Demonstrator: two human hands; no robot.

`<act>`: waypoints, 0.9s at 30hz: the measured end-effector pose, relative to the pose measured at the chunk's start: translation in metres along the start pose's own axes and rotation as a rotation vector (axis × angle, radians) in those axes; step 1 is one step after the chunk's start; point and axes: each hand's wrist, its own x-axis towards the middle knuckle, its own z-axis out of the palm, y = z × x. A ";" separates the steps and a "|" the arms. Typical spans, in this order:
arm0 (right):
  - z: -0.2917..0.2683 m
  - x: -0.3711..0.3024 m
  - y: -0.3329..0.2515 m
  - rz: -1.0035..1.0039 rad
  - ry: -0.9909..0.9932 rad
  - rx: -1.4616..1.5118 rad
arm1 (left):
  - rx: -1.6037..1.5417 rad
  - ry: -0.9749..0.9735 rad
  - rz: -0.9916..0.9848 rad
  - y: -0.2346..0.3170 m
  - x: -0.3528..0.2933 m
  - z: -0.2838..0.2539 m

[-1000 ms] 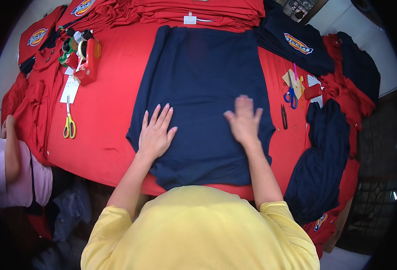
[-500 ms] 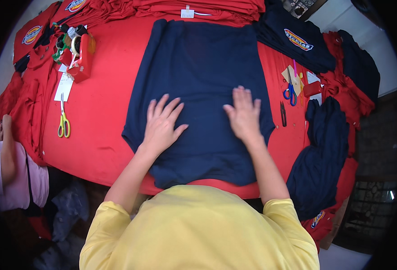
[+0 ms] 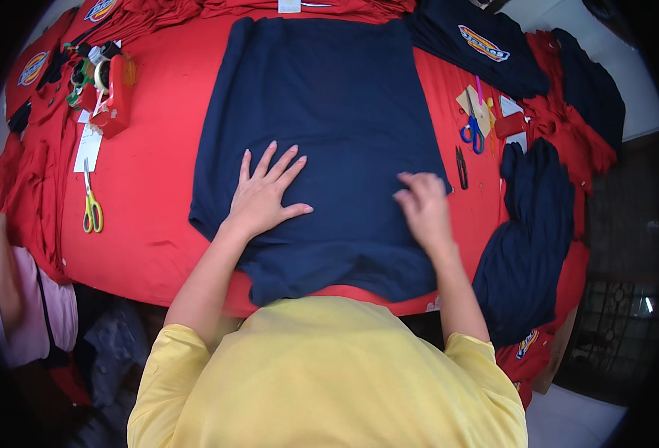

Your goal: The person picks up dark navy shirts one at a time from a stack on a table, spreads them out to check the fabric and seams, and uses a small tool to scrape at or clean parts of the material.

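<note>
A dark navy garment [image 3: 322, 97] lies spread over the red-covered table in front of me. Its near edge is rumpled and reaches the table's front edge by my yellow shirt. My left hand [image 3: 263, 196] rests flat on its lower left part, fingers spread and thumb out. Over the right side of the same garment, my right hand [image 3: 425, 209] has bent fingers, with the thumb near the index finger. That hand is blurred, and I cannot tell whether cloth is between its fingertips.
Yellow-handled scissors [image 3: 92, 209] and a red tape dispenser [image 3: 115, 104] lie at left. Blue-handled scissors [image 3: 473, 133], black thread snips [image 3: 461, 167] and a small red box [image 3: 510, 125] lie at right. Navy garments [image 3: 531, 231] and red garments [image 3: 34, 172] surround them. Another person's arm [image 3: 6, 276] shows at far left.
My right hand has come off its flat, stretched pose, moving nearer and rightward with fingers now bent. My left hand stays flat on the garment. The whole view has shifted slightly.
</note>
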 end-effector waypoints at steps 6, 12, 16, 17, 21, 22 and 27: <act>0.023 -0.073 -0.030 0.023 -0.303 0.257 | -0.035 -0.026 0.003 0.005 0.005 -0.007; -0.065 -0.010 0.046 0.223 -0.507 0.381 | -0.012 -0.014 0.000 0.002 0.002 -0.009; -0.042 0.056 0.176 0.530 0.449 0.009 | -0.042 -0.015 0.027 0.008 0.008 -0.009; -0.043 0.070 0.206 0.507 0.600 -0.191 | -0.052 -0.015 0.028 0.008 0.009 -0.009; -0.046 0.110 0.274 0.781 0.832 -0.108 | -0.068 -0.006 0.021 0.008 0.008 -0.007; -0.045 0.115 0.286 0.782 0.743 -0.179 | -0.074 0.006 0.028 0.008 0.010 -0.007; -0.017 0.140 0.275 0.634 0.426 -0.461 | -0.077 0.001 -0.015 0.003 0.002 -0.011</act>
